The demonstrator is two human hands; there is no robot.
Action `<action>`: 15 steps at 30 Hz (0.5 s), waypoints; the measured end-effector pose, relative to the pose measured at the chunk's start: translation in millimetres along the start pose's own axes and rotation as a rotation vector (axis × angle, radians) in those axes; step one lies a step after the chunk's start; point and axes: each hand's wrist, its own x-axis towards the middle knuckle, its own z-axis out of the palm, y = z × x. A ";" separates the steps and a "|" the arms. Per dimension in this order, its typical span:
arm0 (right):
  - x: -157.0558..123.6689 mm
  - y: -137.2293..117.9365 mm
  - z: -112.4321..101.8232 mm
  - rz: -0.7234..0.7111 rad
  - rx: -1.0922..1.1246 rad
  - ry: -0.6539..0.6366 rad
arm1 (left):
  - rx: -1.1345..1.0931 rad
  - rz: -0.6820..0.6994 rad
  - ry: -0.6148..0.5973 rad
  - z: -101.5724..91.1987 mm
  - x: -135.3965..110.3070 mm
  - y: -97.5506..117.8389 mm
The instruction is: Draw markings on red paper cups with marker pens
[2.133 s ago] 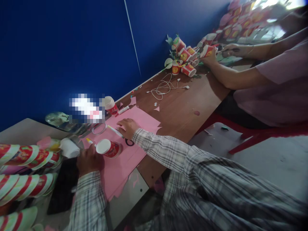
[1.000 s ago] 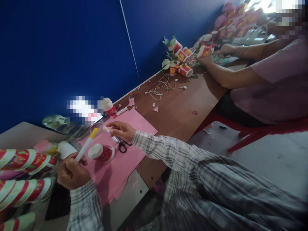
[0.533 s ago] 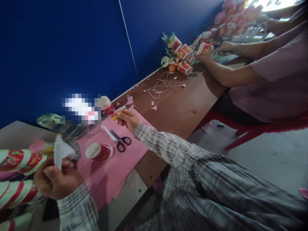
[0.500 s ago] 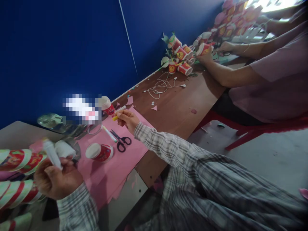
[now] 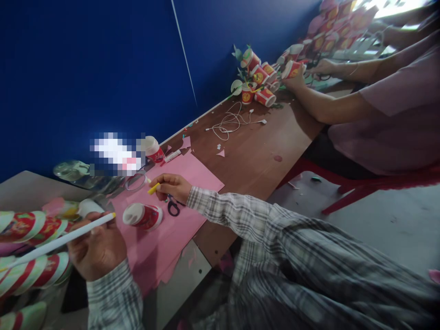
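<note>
My left hand (image 5: 98, 252) is closed on a white felt-tip pen (image 5: 57, 244) whose short tip is yellow. The pen points up and to the right, and its far end reaches toward the left edge of the view. Between the fingertips of my right hand (image 5: 174, 188) is a small yellow pen cap (image 5: 153, 188), apart from the pen. Below that hand lie black-handled scissors (image 5: 173, 209), their blades mostly hidden by it. A red and white paper cup (image 5: 151, 217) lies tipped on pink paper (image 5: 206, 178), between my two hands.
Stacked paper cups (image 5: 22, 227) crowd the left. Another cup (image 5: 155, 153) and a roll of tape (image 5: 135, 181) are near the wall. White earphones (image 5: 227, 123) lie farther along the table (image 5: 254, 151). At right, a co-worker's hand (image 5: 296, 78) holds a cup beside a cluster of cups (image 5: 258, 75).
My left hand has turned the pen from steep to slanting, its yellow tip now toward the right. My right hand has come down and left with the cap, now covering part of the scissors.
</note>
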 end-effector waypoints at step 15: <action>6.8 18.2 -23.4 -0.026 -1.239 0.142 | 0.178 0.047 0.108 5.5 -3.5 -17.7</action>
